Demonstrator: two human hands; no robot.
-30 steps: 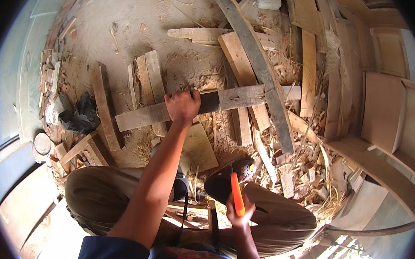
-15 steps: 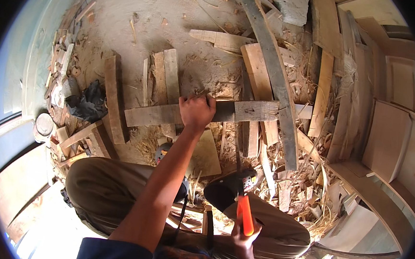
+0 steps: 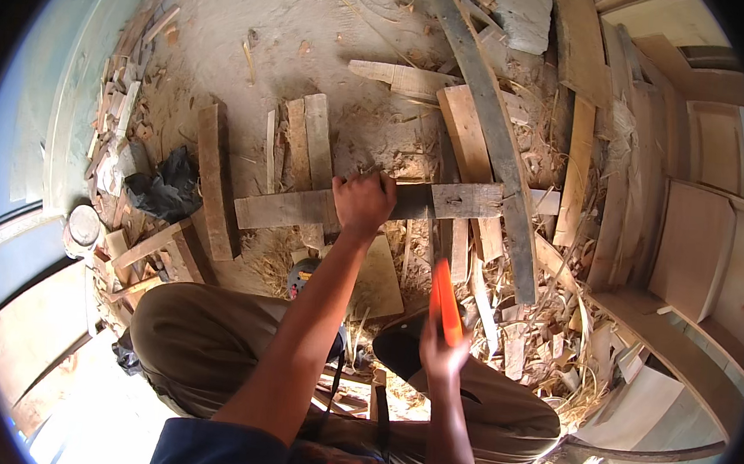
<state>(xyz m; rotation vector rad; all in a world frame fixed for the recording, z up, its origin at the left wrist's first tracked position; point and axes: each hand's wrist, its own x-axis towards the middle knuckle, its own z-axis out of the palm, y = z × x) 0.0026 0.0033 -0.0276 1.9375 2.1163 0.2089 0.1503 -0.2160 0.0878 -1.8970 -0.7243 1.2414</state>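
A weathered wooden board (image 3: 283, 209) lies crosswise in front of me, over other wood pieces. My left hand (image 3: 364, 202) is closed on it near its middle, fingers bent over the far edge. To the right, my right hand (image 3: 444, 353) grips the orange handle of a handsaw (image 3: 446, 297). Its thin dark blade, seen nearly edge-on, runs forward from the handle and meets the board just right of my left hand. How deep the blade sits in the wood cannot be made out.
A long grey plank (image 3: 494, 94) slants across the board's right end. Short timbers (image 3: 218, 182) lie on the left, near a black plastic bag (image 3: 166, 185). Shavings and scraps (image 3: 555, 331) cover the floor at right. Wood panels (image 3: 690, 246) lean along the right side.
My right hand has moved forward with the handsaw, bringing the orange handle closer to the board. My left hand still presses on the board; the whole view has shifted slightly.
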